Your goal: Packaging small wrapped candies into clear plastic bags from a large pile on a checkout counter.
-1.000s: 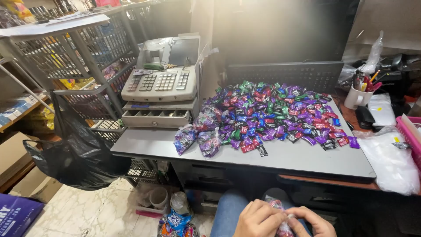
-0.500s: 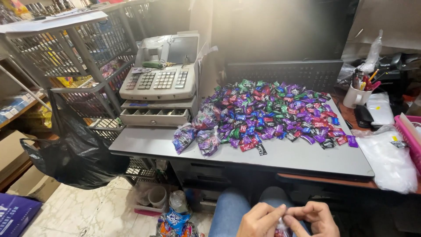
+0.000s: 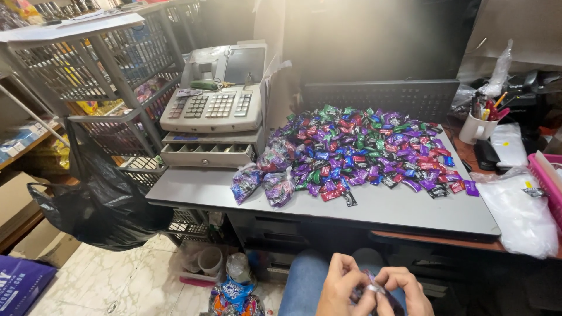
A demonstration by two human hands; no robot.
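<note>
Low over my lap, my left hand [image 3: 345, 287] and right hand [image 3: 401, 292] both pinch one small candy bag [image 3: 374, 291] between them. I judge it light, crinkly, slippery; best gripped at its neck. Candy pile [image 3: 369, 149] lies on the counter [image 3: 374, 205] beyond my hands.

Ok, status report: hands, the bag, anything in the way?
Left hand and right hand pinch a small candy bag over the lap. Loose candy pile on desk beyond. Nothing between.

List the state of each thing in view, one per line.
Left hand: pinching a small bag of sweets.
Right hand: pinching the same bag.
Loose sweets: heaped on the desk.
Filled bags: lying by the heap.
Cash register: drawer open.
Black bag: hanging.
</note>
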